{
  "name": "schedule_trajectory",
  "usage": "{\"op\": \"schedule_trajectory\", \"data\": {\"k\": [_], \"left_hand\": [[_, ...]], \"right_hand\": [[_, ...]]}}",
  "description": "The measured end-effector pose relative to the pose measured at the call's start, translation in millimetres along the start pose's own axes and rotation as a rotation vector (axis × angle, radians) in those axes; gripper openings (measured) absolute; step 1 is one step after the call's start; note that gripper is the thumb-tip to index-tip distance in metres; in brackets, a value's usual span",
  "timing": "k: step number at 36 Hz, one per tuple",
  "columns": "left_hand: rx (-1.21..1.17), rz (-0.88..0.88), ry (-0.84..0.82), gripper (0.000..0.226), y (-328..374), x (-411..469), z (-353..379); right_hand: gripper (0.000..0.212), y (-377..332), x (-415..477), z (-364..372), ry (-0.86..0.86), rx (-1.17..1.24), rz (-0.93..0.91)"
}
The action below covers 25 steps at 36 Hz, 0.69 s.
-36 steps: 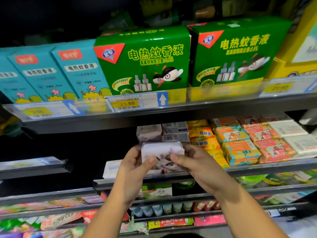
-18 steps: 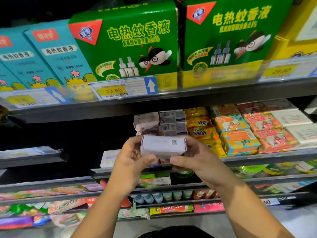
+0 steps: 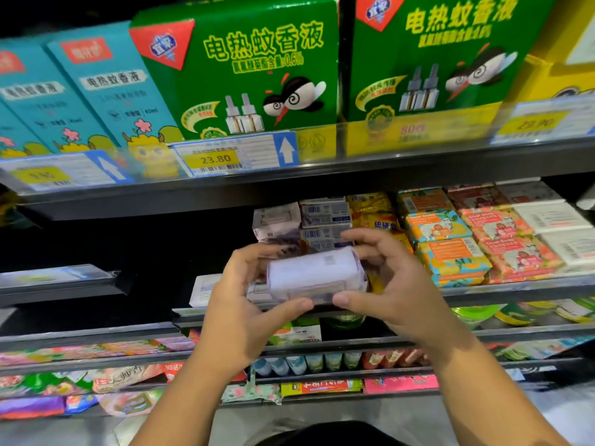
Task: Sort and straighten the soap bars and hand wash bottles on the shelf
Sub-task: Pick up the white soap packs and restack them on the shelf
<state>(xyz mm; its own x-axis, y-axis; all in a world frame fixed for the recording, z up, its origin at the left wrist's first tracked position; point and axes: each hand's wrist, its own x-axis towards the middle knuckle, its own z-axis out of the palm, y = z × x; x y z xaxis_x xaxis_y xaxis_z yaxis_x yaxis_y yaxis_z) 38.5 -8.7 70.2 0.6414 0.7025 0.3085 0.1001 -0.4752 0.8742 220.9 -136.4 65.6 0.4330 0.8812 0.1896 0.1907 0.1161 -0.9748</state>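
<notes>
**Colleague:** Two hands for one bar?

**Me:** Yes. My left hand point(image 3: 238, 304) and my right hand point(image 3: 396, 291) each have the fingers curled over the top of the purple-wrapped soap bar point(image 3: 315, 275) and a thumb tucked under its near edge, so it is pinched at both ends. It hangs in the air just in front of the soap shelf point(image 3: 515, 287), slightly above its front lip, touching nothing on it.

**Colleague:** Which step is that?

**Me:** Sorting, I'd say: one loose bar held off the shelf and squared up in my grip (the printing on it is too blurred to read, so I can't tell which face is showing). It has not been set down yet.

**Colleague:** Where should it go?

**Me:** My guess is the matching stack point(image 3: 276, 220) of pale purple bars at the left end of the soap shelf, right beside the blue-and-white boxes point(image 3: 325, 214). The move calls for carrying the bar back over the lip, keeping it level, and lowering it flush on that stack without nudging the neighbours. Further right along the shelf, the yellow packs point(image 3: 373, 210) and the orange bars point(image 3: 450, 252) already look fairly tidy.

**Colleague:** And hand wash bottles?

**Me:** I can't pick any out on this shelf.
</notes>
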Motion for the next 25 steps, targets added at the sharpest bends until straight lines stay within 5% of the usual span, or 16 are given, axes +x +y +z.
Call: {"op": "schedule_trajectory", "data": {"k": [10, 14, 20, 22, 25], "left_hand": [[0.029, -0.136, -0.123, 0.075, -9, -4, 14], [-0.178, -0.186, -0.099, 0.079, -8, -1, 5], [-0.642, -0.365, 0.077, 0.065, 0, 8, 9], [-0.616, -0.481, 0.045, 0.050, -1, 9, 12], [-0.484, -0.697, -0.094, 0.060, -11, 9, 14]], "right_hand": [[0.070, -5, -3, 21, -0.026, -0.018, -0.020], [0.062, -2, -3, 9, 0.031, 0.086, 0.029], [0.044, 2, 0, 19, -0.050, 0.287, 0.223], [0.030, 1, 3, 26, -0.042, 0.248, 0.306], [0.031, 4, 7, 29, -0.014, 0.132, 0.482]]}}
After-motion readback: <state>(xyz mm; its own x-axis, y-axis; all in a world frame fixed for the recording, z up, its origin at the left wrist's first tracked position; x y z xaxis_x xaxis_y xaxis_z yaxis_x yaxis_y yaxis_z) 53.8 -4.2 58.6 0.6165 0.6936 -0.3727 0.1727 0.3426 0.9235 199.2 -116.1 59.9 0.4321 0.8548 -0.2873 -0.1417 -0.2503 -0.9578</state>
